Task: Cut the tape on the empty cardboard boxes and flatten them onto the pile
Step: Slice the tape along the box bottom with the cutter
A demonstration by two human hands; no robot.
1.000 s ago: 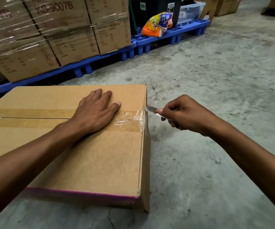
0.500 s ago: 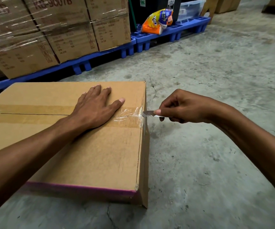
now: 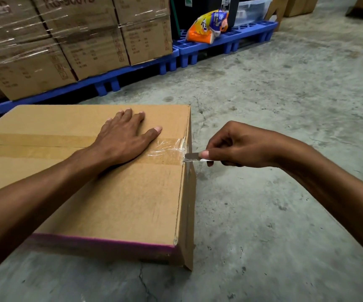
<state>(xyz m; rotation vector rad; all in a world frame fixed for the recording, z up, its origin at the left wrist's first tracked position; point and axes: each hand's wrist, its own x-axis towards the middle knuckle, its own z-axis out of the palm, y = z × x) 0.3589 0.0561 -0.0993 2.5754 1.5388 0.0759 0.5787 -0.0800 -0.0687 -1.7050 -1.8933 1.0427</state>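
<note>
A brown cardboard box [image 3: 119, 203] stands on the concrete floor, its top seam covered by a strip of tape [image 3: 34, 147] that wrinkles clear near the right edge. My left hand [image 3: 123, 140] lies flat on the box top over the seam, fingers straight. My right hand [image 3: 239, 147] pinches a small metal blade [image 3: 191, 157] between thumb and fingers. The blade's tip touches the tape at the box's top right edge.
Shrink-wrapped cartons [image 3: 71, 40] sit on blue pallets [image 3: 226, 40] behind the box. An orange snack bag [image 3: 206, 26] and a clear plastic bin [image 3: 252, 9] rest on the right pallet. More boxes [image 3: 298, 5] stand at the far right. Bare concrete floor [image 3: 285, 94] stretches to the right.
My right hand moved the blade left until its tip met the tape at the box edge. My left hand stayed flat on the box top.
</note>
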